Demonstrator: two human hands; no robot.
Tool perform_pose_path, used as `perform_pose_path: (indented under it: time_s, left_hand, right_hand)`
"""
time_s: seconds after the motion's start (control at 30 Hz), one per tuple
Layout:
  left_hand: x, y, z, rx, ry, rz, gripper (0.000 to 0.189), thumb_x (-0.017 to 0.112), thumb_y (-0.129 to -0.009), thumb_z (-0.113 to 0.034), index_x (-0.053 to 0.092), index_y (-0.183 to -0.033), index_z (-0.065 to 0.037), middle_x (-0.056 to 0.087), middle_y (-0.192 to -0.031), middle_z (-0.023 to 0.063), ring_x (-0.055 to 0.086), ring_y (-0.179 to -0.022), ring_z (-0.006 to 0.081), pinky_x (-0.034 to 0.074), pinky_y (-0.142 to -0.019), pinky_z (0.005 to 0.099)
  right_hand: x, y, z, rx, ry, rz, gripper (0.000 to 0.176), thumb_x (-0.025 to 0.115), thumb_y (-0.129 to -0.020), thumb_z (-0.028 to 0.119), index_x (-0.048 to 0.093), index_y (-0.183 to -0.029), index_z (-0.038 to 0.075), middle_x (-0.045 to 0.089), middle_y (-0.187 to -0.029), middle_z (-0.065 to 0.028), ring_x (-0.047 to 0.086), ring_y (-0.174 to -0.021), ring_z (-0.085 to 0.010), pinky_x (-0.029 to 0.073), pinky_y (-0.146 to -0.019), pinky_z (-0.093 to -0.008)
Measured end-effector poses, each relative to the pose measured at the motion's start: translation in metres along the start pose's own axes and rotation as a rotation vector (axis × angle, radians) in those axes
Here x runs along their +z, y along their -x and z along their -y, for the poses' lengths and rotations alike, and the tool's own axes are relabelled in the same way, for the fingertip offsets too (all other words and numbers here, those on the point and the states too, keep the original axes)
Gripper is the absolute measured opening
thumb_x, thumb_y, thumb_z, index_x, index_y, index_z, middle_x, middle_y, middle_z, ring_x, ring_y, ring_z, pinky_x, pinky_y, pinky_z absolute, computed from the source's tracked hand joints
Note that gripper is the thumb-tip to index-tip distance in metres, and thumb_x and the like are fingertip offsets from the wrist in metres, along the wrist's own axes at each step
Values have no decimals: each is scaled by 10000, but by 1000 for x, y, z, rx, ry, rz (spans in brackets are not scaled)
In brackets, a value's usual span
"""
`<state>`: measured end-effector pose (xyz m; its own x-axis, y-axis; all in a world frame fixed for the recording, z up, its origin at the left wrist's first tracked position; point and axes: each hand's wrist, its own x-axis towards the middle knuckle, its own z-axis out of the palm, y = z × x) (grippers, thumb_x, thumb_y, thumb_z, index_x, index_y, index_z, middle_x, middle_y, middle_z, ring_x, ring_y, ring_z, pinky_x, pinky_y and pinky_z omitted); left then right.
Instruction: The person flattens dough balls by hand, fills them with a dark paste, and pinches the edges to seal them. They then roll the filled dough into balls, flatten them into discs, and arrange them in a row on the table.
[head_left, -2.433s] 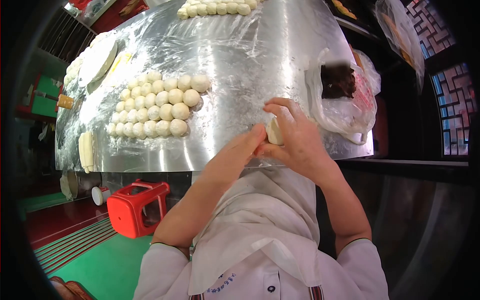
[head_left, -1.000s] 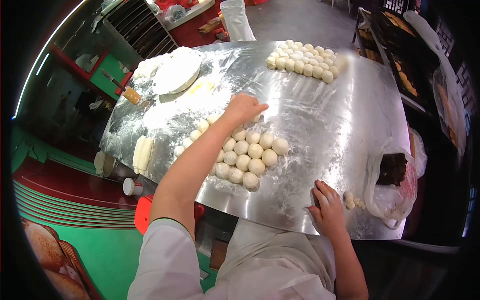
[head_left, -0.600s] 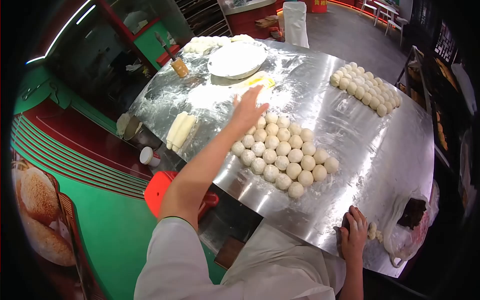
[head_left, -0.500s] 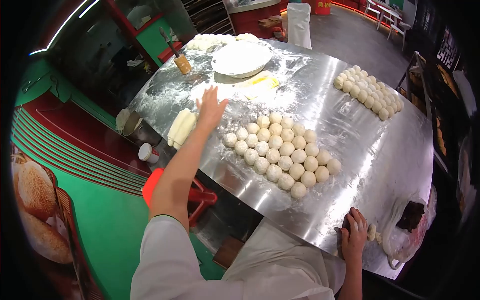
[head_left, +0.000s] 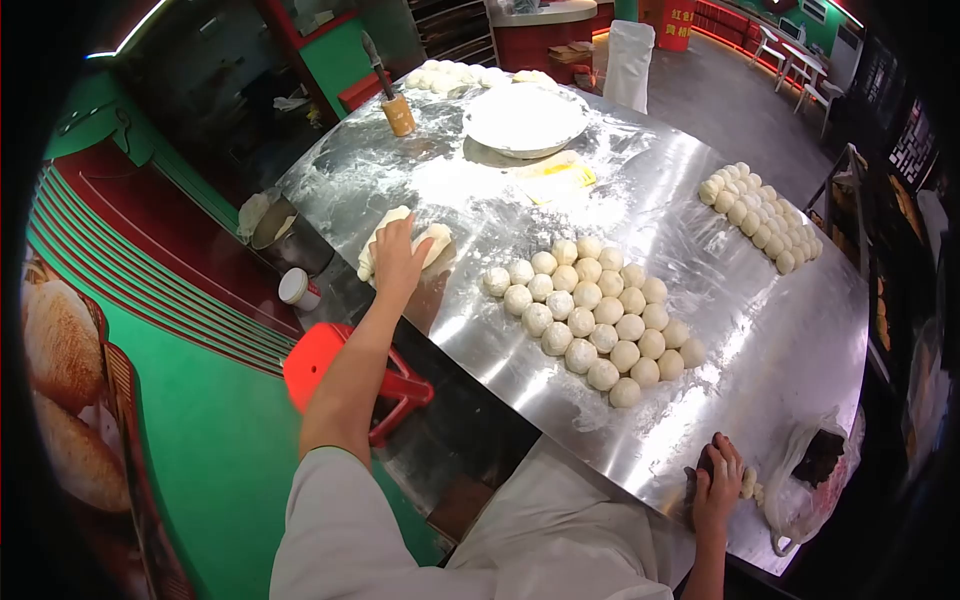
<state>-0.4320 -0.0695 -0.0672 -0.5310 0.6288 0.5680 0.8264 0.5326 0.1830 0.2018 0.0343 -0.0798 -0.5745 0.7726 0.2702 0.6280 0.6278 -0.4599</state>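
At the left edge of the metal table, my left hand [head_left: 400, 262] is closed on a pale dough roll [head_left: 372, 248]. A lobe of dough [head_left: 435, 243] shows on the other side of the fingers; the palm hides the middle. To the right of that hand, several floured dough balls [head_left: 588, 309] sit in close rows. My right hand [head_left: 716, 487] lies on the near right edge of the table, fingers stretched out and holding nothing. Small dough scraps [head_left: 750, 486] lie just beside its fingers.
A wide white bowl of flour [head_left: 525, 118] stands at the back, near a wooden-handled tool [head_left: 398, 115]. More dough balls [head_left: 760, 215] fill the far right. A plastic bag [head_left: 800, 500] with something dark rests at the right edge. A red stool [head_left: 322, 362] stands below the left edge.
My left hand has come down from above the floured table onto the dough roll and gripped it. The view has shifted slightly; my right hand stays on the table edge.
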Motion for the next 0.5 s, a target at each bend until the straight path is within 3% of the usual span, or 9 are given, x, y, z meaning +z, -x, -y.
perform_pose_path:
  time_s: [0.03,0.1,0.13,0.23,0.27,0.33,0.43,0.5]
  left_hand:
    - [4,2,-3,-7,-2,8,687,723,-872,-428,545,-1371,9,606,-1268,155,523,-1232,362,407,-1030,497]
    - [14,8,-10,-105,-207,273,629,717,-879,-438,579,-1312,-3,619,-1240,166,527,-1218,371,422,-1013,505]
    - [17,10,-9,-42,-155,170,549,714,-880,-439,604,-1203,-9,632,-1186,172,543,-1188,374,445,-990,500]
    - [21,10,-6,-38,-87,197,420,715,-876,-379,621,-1012,6,657,-1000,247,616,-987,451,496,-853,523]
    - [22,12,-2,-129,74,176,411,701,-893,-374,630,-991,18,685,-956,263,642,-919,475,496,-809,541]
    - [13,13,-17,-131,330,136,391,698,-922,-338,646,-1080,16,703,-926,239,684,-891,421,514,-785,485]
    - [-65,27,-134,-89,651,188,338,712,-931,-276,661,-1129,-7,697,-896,203,696,-859,340,525,-770,407]
    - [-96,49,-207,153,756,204,319,721,-929,-245,663,-1135,-10,699,-960,193,684,-856,354,529,-772,397]
  right_hand:
    - [0,1,2,0,1,11,332,593,-875,38,623,-1203,-11,590,-1398,-173,521,-1314,-397,401,-1106,-482]
    - [-3,-1,4,10,-9,6,326,583,-889,41,626,-1209,-1,594,-1396,-164,520,-1318,-392,405,-1103,-479]
    - [0,0,0,-15,-4,-7,327,590,-883,35,628,-1206,2,596,-1396,-161,522,-1316,-389,406,-1103,-479]
    - [-4,-2,6,32,-4,-7,345,651,-854,43,628,-1198,18,601,-1379,-156,532,-1307,-377,418,-1084,-495]
    - [-3,3,1,2,0,-11,344,651,-861,51,629,-1203,21,604,-1374,-155,535,-1302,-377,422,-1078,-491]
    - [0,1,-8,-38,12,-31,349,652,-874,59,632,-1220,28,610,-1366,-149,543,-1284,-378,430,-1065,-480]
    - [0,0,-4,7,-38,-83,348,652,-871,48,637,-1219,25,616,-1355,-149,550,-1268,-379,438,-1057,-472]
    - [-3,-1,-4,-8,-64,-104,348,638,-876,35,634,-1223,15,624,-1338,-155,558,-1252,-379,450,-1044,-464]
